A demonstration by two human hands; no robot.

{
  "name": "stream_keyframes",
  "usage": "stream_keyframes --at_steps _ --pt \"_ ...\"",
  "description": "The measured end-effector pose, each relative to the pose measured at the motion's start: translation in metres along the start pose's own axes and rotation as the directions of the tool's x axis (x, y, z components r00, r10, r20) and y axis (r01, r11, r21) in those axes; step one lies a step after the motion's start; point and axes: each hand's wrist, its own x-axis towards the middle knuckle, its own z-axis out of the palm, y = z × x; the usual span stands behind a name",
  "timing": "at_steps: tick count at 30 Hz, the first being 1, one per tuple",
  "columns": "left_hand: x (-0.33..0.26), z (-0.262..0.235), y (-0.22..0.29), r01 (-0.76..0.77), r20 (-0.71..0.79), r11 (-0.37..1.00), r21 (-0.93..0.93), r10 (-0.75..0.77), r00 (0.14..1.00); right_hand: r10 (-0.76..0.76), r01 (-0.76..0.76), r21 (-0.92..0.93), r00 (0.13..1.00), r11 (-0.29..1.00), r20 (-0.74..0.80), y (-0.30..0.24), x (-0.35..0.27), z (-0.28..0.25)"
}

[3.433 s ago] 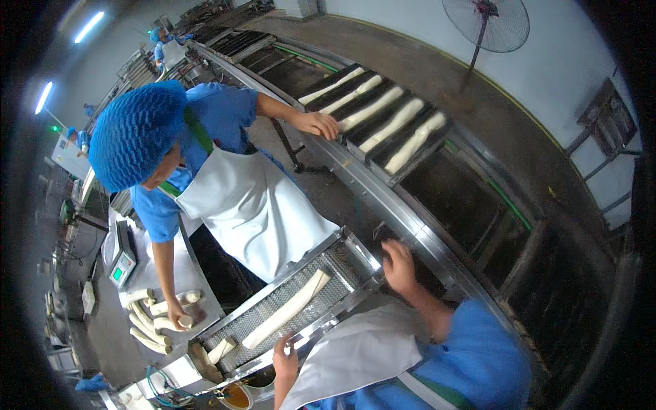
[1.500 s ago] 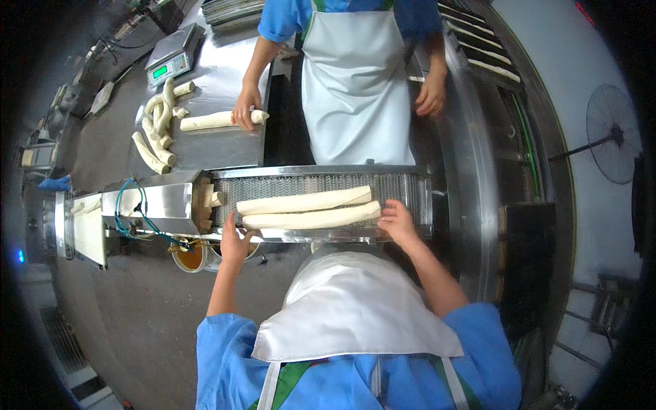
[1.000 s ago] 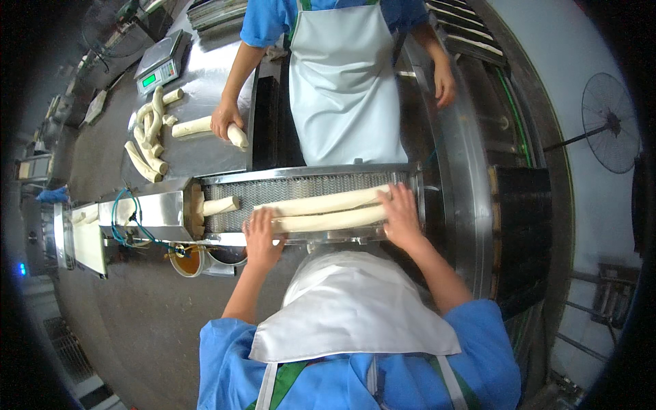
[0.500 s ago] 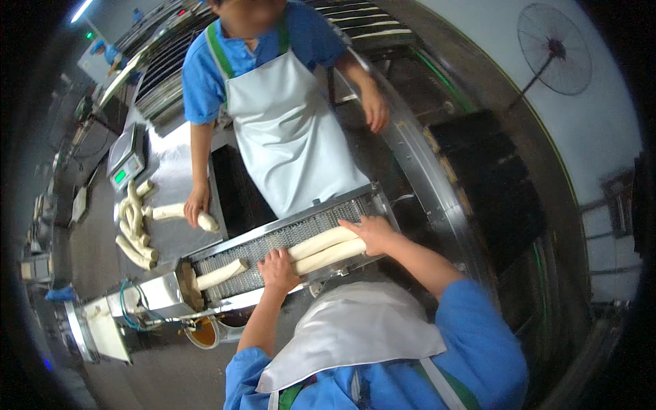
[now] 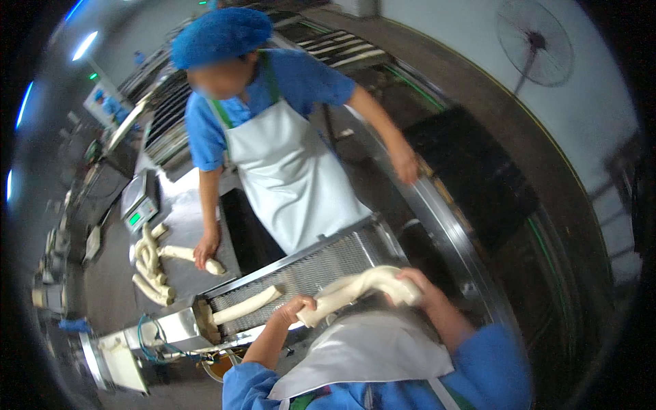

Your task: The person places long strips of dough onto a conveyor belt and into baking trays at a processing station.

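Note:
A pair of thick, pale dough strips (image 5: 352, 288), lying together and seemingly twisted, is lifted off the near side of a metal mesh conveyor belt (image 5: 318, 270). My left hand (image 5: 295, 311) is closed round their left end. At the other end, where the dough bends over, my right hand (image 5: 422, 290) grips it, with some fingers hidden behind it. Another dough strip (image 5: 247, 305) lies on the belt to the left, its end at the machine's outlet (image 5: 206, 320).
Across the belt stands a co-worker in a white apron (image 5: 290, 171), one hand (image 5: 206, 249) on a dough piece on the metal table (image 5: 188, 188). More dough pieces (image 5: 147, 256) and a digital scale (image 5: 140, 198) are there. A metal rail (image 5: 447, 239) runs to the right.
Both hands have raised the two dough strips from the belt toward me, and the strips now bend at the right. The strip at the outlet reaches further along. The co-worker's other arm has swung outward.

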Motion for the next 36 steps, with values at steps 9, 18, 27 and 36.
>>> stream_keyframes --at_steps 9,18,27,36 --pt "-0.040 0.040 -0.043 -0.178 0.133 0.735 -0.655 0.343 0.930 -0.030 -0.006 0.213 0.986 0.977 0.165 0.018 -0.014 0.031" --pt "-0.098 0.023 -0.067 -0.239 0.163 0.707 -0.666 0.450 0.878 -0.357 0.440 -0.124 0.838 0.889 0.411 0.034 -0.003 0.071" --pt "-0.147 0.073 -0.043 -0.550 -0.466 0.713 -0.435 0.344 0.815 -0.456 0.629 -0.249 0.734 0.737 0.504 0.071 0.042 0.051" --pt "-0.092 0.079 0.066 -0.552 0.012 0.824 -0.126 0.557 0.830 -0.230 0.230 0.006 0.973 0.973 0.003 0.067 -0.021 0.013"
